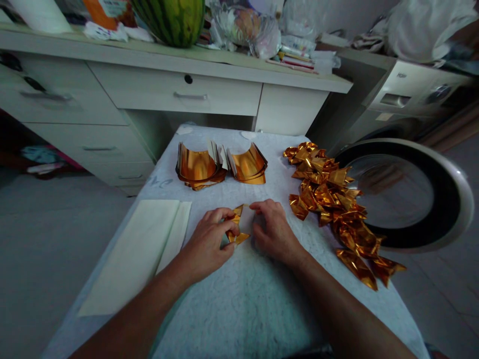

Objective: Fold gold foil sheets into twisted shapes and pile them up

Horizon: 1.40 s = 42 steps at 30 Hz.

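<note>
A partly folded piece of gold foil paper [236,222] is between my hands at the middle of the cloth-covered table. My left hand [211,239] grips its left side, thumb below and fingers over the foil. My right hand [275,232] has curled fingers at its right side, the index fingertip at the upper corner. A pale patch between the hands looks like the paper's white back. Beyond them stand two curved stacks of gold foil sheets, the left stack [196,165] and the right stack [249,164]. A pile of folded gold foil pieces [325,194] lies to the right.
White folded sheets [130,249] lie left of my hands on the table [239,309]. Behind is a white counter with drawers [190,87], holding a watermelon [170,20] and plastic bags. At the right, a washing machine's round door [411,194] hangs open beside the table.
</note>
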### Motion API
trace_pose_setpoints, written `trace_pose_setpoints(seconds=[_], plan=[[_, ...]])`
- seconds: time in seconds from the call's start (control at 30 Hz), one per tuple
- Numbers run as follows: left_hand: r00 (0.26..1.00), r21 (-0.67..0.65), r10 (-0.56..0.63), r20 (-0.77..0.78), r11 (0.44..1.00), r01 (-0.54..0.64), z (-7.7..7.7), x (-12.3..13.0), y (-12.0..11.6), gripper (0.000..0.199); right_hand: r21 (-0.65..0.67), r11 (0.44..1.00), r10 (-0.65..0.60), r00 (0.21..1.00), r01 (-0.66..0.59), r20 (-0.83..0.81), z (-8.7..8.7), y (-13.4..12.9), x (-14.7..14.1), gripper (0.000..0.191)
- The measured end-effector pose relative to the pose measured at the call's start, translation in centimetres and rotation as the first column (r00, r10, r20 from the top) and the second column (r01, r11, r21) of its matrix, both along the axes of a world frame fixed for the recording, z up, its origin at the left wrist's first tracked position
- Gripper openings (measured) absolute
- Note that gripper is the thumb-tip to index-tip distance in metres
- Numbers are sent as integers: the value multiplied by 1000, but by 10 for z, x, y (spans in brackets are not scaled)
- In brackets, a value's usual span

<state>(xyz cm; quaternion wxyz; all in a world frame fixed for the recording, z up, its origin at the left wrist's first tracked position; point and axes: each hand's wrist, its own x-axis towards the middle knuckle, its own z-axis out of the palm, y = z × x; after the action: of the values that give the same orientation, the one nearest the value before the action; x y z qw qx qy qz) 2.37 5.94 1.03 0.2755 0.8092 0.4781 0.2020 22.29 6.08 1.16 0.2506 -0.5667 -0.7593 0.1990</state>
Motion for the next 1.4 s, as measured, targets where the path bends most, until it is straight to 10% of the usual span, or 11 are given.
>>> trace_pose_setpoints(seconds=[0.67,1.03,1.4], plan=[[997,111,-35,73,993,27,-2,4,-1,10,-57,998,19,997,-15,73,6,11,-15,17],[967,178,235,98,952,-250,1,-8,1,20,-55,998,-32,993,38,111,-2,12,-14,15],[953,113,283,-105,956,-272,-1,-11,-2,9,-74,997,-3,998,-1,-62,-3,11,-10,11]])
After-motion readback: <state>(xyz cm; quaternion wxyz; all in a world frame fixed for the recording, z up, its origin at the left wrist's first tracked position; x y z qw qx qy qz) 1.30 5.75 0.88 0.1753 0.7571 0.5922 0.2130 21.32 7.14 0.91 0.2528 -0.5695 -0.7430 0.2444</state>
